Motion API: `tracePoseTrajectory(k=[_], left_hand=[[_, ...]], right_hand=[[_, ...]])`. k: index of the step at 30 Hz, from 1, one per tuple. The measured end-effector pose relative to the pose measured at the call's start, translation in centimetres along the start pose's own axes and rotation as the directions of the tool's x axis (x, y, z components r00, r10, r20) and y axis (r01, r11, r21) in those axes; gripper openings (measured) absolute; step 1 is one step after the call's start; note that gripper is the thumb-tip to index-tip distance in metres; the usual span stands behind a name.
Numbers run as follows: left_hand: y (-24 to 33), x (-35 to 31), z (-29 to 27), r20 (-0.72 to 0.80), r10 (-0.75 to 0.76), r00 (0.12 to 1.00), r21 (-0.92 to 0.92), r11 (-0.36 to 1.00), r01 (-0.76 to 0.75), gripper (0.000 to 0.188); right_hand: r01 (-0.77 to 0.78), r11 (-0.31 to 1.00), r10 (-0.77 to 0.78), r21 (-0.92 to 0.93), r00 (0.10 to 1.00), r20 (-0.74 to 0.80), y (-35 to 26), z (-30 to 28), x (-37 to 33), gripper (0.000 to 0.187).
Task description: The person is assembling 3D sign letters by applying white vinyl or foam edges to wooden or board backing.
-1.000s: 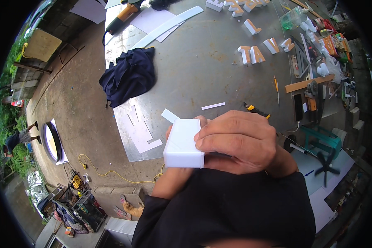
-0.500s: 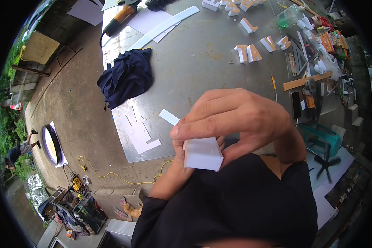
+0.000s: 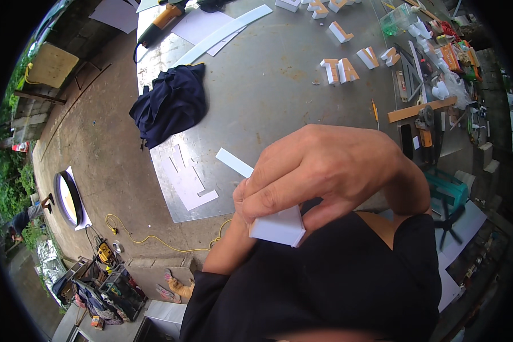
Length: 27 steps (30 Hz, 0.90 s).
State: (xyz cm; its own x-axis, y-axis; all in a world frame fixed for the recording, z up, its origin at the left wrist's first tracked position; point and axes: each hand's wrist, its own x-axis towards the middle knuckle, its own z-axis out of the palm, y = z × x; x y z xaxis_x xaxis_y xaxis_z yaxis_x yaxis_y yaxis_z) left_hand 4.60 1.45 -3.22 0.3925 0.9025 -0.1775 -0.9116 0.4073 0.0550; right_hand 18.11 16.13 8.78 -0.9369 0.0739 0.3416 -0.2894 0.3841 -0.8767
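An orange plastic packet at the right bears printing too small to read clearly. Near it on the bare grey metal table, scuffed and rust-spotted, stand letter-shaped blocks with tan, wood-coloured faces and smooth white sides. A crumpled navy cloth lies at the left edge, above a flat white sheet with cut-outs. The glossy white box-shaped piece, flat-faced and crisp-edged, is held in front of the black shirt, its upper part covered by fingers. The right hand pinches it between thumb and curled fingers. The left hand is mostly hidden behind; I cannot tell its grip. A pale flat strip juts out beside them.
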Motion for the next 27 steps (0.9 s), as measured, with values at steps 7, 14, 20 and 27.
tracePoseTrajectory(k=[7,14,20,27], left_hand=[[1.2,-0.8,1.1,-0.154,0.021,0.988,0.121,0.993,-0.002,0.11],[2.9,-0.4,-0.1,0.354,0.537,0.766,0.899,0.03,-0.436,0.137],[4.0,0.0,4.9,0.704,0.394,0.591,0.622,-0.744,-0.245,0.068],[4.0,-0.4,5.4,0.72,0.4,0.568,0.59,-0.783,-0.197,0.048]], right_hand=[[-0.002,1.0,-0.001,-0.024,0.993,-0.114,-0.3,0.0,-0.5,0.052],[-0.004,0.987,-0.044,-0.164,0.958,-0.284,-1.1,-0.1,-0.8,0.045],[0.001,0.978,-0.07,-0.207,0.943,-0.326,-1.3,0.0,-0.1,0.049],[-0.039,0.975,-0.04,-0.22,0.938,-0.345,-1.6,0.6,0.5,0.054]])
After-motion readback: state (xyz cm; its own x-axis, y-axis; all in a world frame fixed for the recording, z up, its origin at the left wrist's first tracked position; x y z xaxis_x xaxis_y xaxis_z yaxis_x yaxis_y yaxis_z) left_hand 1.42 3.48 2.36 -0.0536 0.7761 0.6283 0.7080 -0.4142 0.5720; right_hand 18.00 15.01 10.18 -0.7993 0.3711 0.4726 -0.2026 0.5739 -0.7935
